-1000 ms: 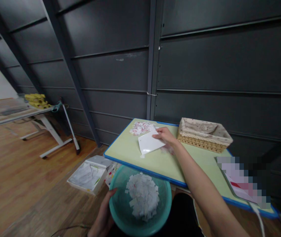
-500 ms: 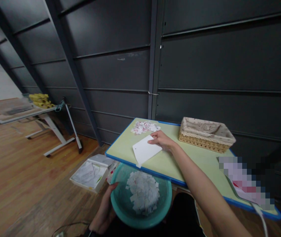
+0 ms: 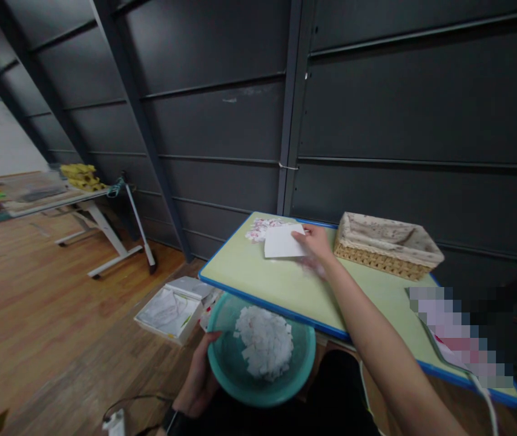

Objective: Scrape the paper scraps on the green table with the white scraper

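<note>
My left hand [image 3: 201, 372] grips the left rim of a teal basin [image 3: 229, 384], thumb over the edge. White paper scraps [image 3: 265, 342] are heaped inside the basin, which sits just below the front edge of the table [image 3: 240, 266]. Over the tabletop, my right hand [image 3: 315, 242] pinches a white card [image 3: 283, 241] by its right side. Behind the card lies a pile of white and reddish scraps [image 3: 258, 230], partly covered by it. A blurred patch of pinkish scraps [image 3: 312, 265] shows below my right hand.
A fabric-lined wicker basket [image 3: 381, 260] stands at the table's back right. At the right end lies a blurred-out device [image 3: 458, 336] with a white cable. An open white box [image 3: 167, 315] is on the floor to the left, near a power strip [image 3: 115, 421]. Dark wall panels rise behind.
My right hand has moved the card back and to the right, from near the table's front edge toward the scrap pile. Pinkish scraps now show beneath the hand. My left hand keeps hold of the basin.
</note>
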The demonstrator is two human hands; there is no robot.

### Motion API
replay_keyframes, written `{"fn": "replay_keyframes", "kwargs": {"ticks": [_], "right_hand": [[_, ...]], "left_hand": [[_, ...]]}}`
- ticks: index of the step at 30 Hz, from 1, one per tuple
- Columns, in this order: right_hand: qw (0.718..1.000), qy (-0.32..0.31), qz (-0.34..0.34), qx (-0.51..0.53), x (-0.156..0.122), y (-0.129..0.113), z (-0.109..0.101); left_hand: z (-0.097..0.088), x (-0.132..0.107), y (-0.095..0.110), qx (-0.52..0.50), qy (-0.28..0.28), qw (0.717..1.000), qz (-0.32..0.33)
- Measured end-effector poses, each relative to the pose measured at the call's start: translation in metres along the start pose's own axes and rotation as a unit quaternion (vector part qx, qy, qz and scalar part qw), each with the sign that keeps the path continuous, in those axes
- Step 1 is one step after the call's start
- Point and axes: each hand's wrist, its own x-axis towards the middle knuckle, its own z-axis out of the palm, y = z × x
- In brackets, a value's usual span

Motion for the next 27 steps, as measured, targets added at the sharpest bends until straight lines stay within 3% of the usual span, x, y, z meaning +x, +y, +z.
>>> {"fn": "replay_keyframes", "kwargs": {"ticks": [3,8,14,18,22,25,27], "right_hand": [[0.989,0.081,-0.019,-0.123,0.007,0.005,-0.008],[0.986,0.059,0.022,-0.154,0.009,0.012,-0.01],[0.994,-0.087,0.048,-0.04,0.0,0.008,0.003],[0.968,-0.224,0.092,0.07,-0.018,-0.007,0.015],[0.936,-0.304,0.112,0.14,-0.03,-0.018,0.022],[0.939,-0.257,0.113,0.2,-0.025,-0.017,0.02],[0.96,-0.147,0.091,0.221,-0.016,-0.011,0.017]], "left_hand": [[-0.001,0.001,-0.001,-0.037,-0.028,0.999,-0.009],[-0.001,0.003,-0.001,-0.049,-0.018,0.999,-0.011],[0.007,-0.001,0.005,-0.051,0.009,0.999,-0.017],[0.007,-0.002,0.005,-0.038,0.011,0.999,0.007],[0.006,-0.002,0.004,-0.037,0.01,0.999,0.014],[0.008,-0.003,0.004,-0.047,0.006,0.999,0.016],[0.007,-0.003,0.004,-0.047,0.0,0.999,0.016]]}}
